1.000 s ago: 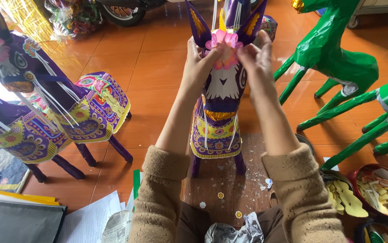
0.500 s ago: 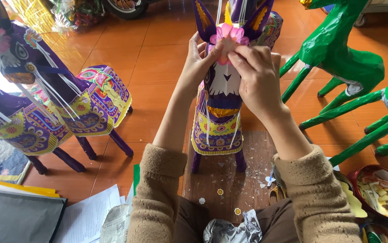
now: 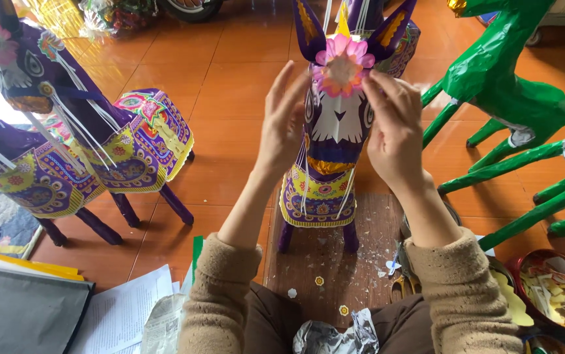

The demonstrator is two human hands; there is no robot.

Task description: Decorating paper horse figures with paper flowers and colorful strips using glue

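Hands frame the head of a purple paper horse (image 3: 331,170) standing on a wooden board (image 3: 367,262) on the orange tile floor. Left hand (image 3: 283,124) is open, fingers spread beside the horse's cheek — possibly just touching it. Right hand (image 3: 394,128) is loosely curled, its fingertips at the pink paper flower (image 3: 341,64) on the forehead. Finished purple horses (image 3: 86,144) stand to the left, green ones (image 3: 505,92) to the right.

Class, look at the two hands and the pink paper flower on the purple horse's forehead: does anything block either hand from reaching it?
Nothing visible does. The left hand and right hand flank the pink paper flower, fingertips beside its petals.
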